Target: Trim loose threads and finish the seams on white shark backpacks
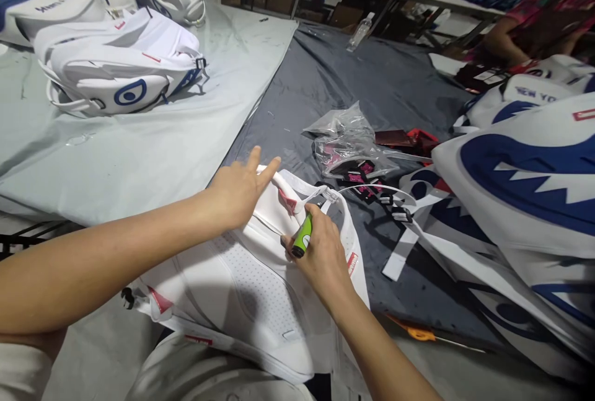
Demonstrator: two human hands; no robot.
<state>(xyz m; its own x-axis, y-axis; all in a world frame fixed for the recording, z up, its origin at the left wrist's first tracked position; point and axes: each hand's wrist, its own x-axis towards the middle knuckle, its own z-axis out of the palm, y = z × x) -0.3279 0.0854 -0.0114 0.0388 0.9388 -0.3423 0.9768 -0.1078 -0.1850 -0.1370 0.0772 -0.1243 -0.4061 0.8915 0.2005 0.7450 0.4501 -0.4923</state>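
A white backpack lies with its perforated back panel up, partly over my lap and the table edge. My left hand rests at its top edge, two fingers stretched apart; the other fingers are mostly hidden. Held in my right hand, close to the backpack's top handle, is a short green cylinder with a black end and a white mark; its exact kind is unclear. A red tag shows by the handle between my hands. White straps curve along the right side.
White-and-blue backpacks are heaped at the right; more white backpacks stand at upper left. A clear plastic bag with pink-and-black pieces lies ahead. Orange-handled scissors lie near the table's edge. Another person works at far right.
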